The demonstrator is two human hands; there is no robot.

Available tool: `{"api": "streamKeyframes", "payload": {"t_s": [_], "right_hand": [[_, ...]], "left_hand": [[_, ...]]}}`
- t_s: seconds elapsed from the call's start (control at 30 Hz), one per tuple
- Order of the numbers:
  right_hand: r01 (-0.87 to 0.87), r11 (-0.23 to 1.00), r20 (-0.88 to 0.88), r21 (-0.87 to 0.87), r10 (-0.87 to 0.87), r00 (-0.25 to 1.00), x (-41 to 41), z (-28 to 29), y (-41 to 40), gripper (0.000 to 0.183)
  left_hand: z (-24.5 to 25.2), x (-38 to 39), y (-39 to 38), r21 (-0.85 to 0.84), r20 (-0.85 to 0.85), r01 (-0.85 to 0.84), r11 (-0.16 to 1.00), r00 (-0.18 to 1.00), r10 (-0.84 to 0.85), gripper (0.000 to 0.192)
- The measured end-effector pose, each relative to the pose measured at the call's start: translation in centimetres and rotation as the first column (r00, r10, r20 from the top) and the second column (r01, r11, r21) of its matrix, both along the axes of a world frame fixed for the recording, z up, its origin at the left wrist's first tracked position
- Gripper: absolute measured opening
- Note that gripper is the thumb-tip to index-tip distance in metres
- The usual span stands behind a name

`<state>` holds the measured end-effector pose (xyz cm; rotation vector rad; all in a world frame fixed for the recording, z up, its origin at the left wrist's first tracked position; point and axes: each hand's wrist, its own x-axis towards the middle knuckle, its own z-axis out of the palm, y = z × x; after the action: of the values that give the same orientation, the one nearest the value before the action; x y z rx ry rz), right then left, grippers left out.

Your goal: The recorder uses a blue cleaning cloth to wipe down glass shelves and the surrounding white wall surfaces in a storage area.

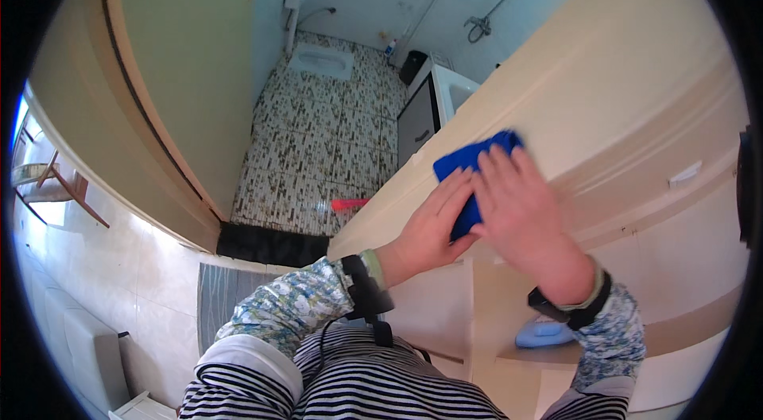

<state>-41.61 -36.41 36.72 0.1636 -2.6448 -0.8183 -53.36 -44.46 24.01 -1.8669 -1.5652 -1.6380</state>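
Note:
A folded blue cloth (471, 161) lies against the cream door-frame casing (572, 80) at the right of a bathroom doorway. My left hand (432, 223) holds its lower left part, fingers stretched over it and the thumb by its lower corner. Across the right side of the same cloth my right hand (518, 211) is laid, fingers together, slightly blurred. Both hands meet at the fingers and cover much of the cloth. Their palms are hidden from me.
Left of the doorway stands a pale green door (185, 62). Beyond the dark threshold (271, 244) are a squat toilet (322, 61), a washbasin cabinet (417, 119) and a red-handled object (350, 204) on the floor. A blue brush-like object (545, 335) rests on a shelf at lower right.

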Motion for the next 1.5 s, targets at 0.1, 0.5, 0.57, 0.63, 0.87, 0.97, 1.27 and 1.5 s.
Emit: {"api": "streamKeyframes", "payload": {"t_s": [0.1, 0.5, 0.57, 0.63, 0.87, 0.97, 1.27, 1.5], "right_hand": [[0.094, 0.995, 0.118, 0.032, -0.097, 0.988, -0.6, -5.7, -1.3, 0.047], [0.339, 0.925, 0.415, -0.171, -0.245, 0.876, -3.7, -16.4, -4.4, 0.034], [0.334, 0.927, 0.381, -0.172, -0.250, 0.890, -3.5, -14.6, -4.2, 0.032], [0.328, 0.928, 0.348, -0.177, -0.253, 0.903, -3.1, -11.7, -4.0, 0.030], [0.320, 0.942, 0.097, -0.097, -0.311, 0.945, -0.2, -1.0, -3.8, 0.035], [0.347, 0.932, -0.011, -0.108, -0.350, 0.937, 0.4, 3.3, -4.0, 0.036], [0.350, 0.927, -0.073, -0.133, -0.361, 0.930, -1.8, 1.3, -3.9, 0.047], [0.435, 0.846, 0.169, -0.308, -0.401, 0.900, -4.9, -8.9, -4.7, 0.048]], "left_hand": [[-4.6, -0.7, -2.7, -0.173, 0.045, 0.058, 0.983, 0.998, -0.051, 0.079], [-13.5, -0.6, -5.8, -0.483, 0.574, 0.351, 0.802, 0.819, -0.013, 0.057], [-12.5, -1.0, -5.5, -0.452, 0.469, 0.287, 0.845, 0.882, -0.049, 0.058], [-9.6, -1.2, -5.3, -0.411, 0.356, 0.228, 0.883, 0.932, -0.075, 0.058], [0.1, -0.1, -2.3, -0.146, 0.149, 0.215, 0.966, 0.970, -0.194, 0.062], [4.5, -0.1, -0.6, -0.064, 0.035, 0.221, 0.973, 0.975, -0.219, 0.064], [2.2, -3.5, 1.4, -0.062, -0.050, 0.221, 0.973, 0.973, -0.224, 0.067], [-7.1, -7.6, -1.3, -0.383, 0.125, 0.395, 0.835, 0.918, -0.377, 0.077]]}}
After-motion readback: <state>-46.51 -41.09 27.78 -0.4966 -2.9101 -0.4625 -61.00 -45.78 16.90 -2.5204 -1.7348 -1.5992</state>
